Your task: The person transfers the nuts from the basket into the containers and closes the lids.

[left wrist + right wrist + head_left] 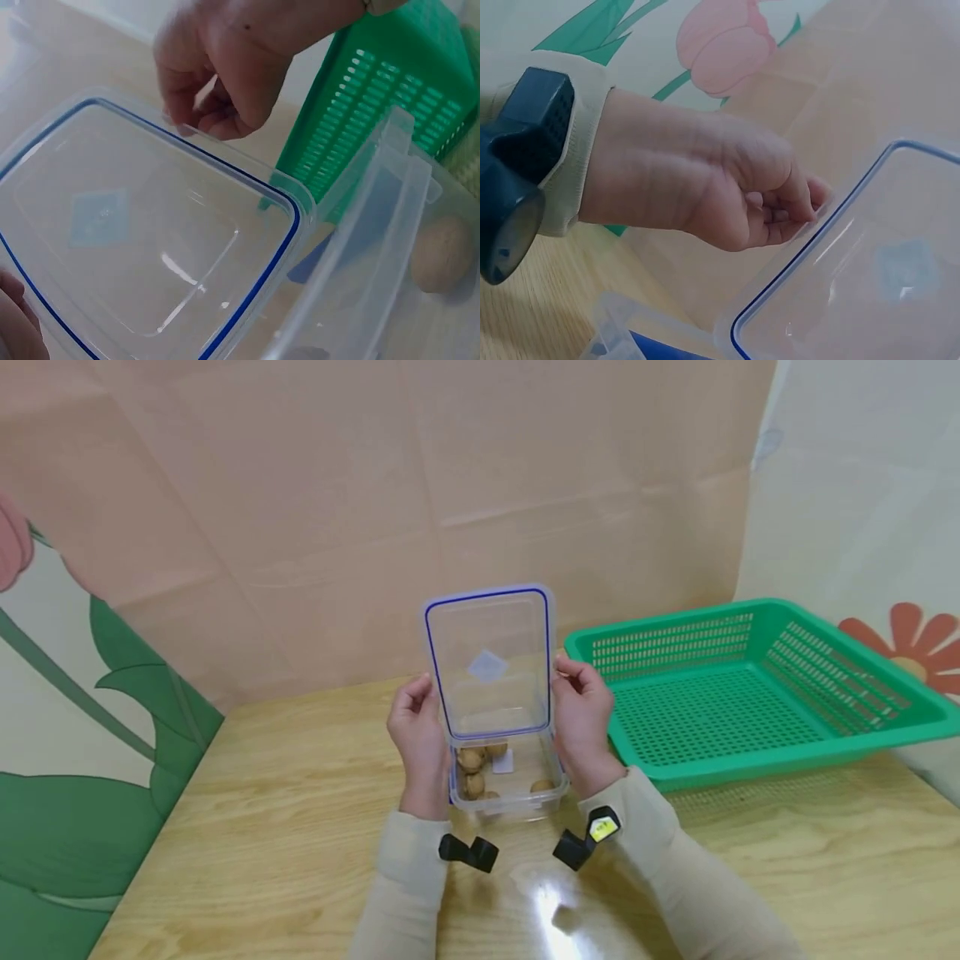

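Note:
A clear plastic lid (491,693) with a blue seal stands raised and leaning over the back of a clear food container (510,802). My left hand (422,727) pinches the lid's left edge between thumb and curled fingers, as the left hand (735,187) in the right wrist view also shows. Opposite it, my right hand (585,718) pinches the right edge; the left wrist view has this right hand (225,67) at the top. Several walnuts (471,760) lie in the container, mostly on its left, beside a small white square (503,762).
A large green plastic basket (720,702) with slotted walls stands just right of the container. The wooden table (300,827) reaches to a paper-covered wall (337,527) behind. Black wrist cameras (480,854) stick out below both hands.

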Demonstrator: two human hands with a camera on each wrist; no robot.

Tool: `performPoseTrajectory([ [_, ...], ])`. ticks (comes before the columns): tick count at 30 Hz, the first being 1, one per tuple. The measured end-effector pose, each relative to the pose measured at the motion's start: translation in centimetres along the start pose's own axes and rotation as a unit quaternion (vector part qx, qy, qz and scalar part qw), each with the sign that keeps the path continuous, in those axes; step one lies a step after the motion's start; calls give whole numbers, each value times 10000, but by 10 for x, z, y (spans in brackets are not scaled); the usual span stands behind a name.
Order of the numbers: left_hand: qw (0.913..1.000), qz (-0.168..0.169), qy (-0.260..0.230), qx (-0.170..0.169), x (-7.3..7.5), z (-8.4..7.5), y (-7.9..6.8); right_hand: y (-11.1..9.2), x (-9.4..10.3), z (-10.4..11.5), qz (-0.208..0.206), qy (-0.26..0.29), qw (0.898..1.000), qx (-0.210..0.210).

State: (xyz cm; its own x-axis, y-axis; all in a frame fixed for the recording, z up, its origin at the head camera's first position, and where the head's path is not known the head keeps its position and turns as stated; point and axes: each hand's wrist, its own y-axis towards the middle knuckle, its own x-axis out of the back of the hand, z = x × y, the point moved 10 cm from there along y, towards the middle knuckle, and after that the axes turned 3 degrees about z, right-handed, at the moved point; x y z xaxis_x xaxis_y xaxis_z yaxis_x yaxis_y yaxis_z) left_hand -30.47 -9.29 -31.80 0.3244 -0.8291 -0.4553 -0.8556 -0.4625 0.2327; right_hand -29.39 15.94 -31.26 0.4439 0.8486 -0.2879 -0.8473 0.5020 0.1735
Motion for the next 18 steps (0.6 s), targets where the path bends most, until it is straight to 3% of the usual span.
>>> performPoseTrajectory([
  [6, 9999, 102, -75, -85, 2, 1, -4, -1, -3, -3, 213, 547, 9975, -384],
  [9, 9980, 231, -490, -330, 2, -3, -6, 0, -2, -5, 282, 808, 9946, -590],
  [14, 9792, 564, -1678, -987, 0, -16, -12, 0, -2, -3, 314, 1077, 9902, -836],
  [16, 9743, 613, -1851, -1126, 0, -20, -13, -1, -3, 0, 339, 1206, 9888, -809],
  [18, 9771, 542, -1719, -1132, 0, -20, -14, -1, -4, 1, 384, 1303, 9877, -775],
])
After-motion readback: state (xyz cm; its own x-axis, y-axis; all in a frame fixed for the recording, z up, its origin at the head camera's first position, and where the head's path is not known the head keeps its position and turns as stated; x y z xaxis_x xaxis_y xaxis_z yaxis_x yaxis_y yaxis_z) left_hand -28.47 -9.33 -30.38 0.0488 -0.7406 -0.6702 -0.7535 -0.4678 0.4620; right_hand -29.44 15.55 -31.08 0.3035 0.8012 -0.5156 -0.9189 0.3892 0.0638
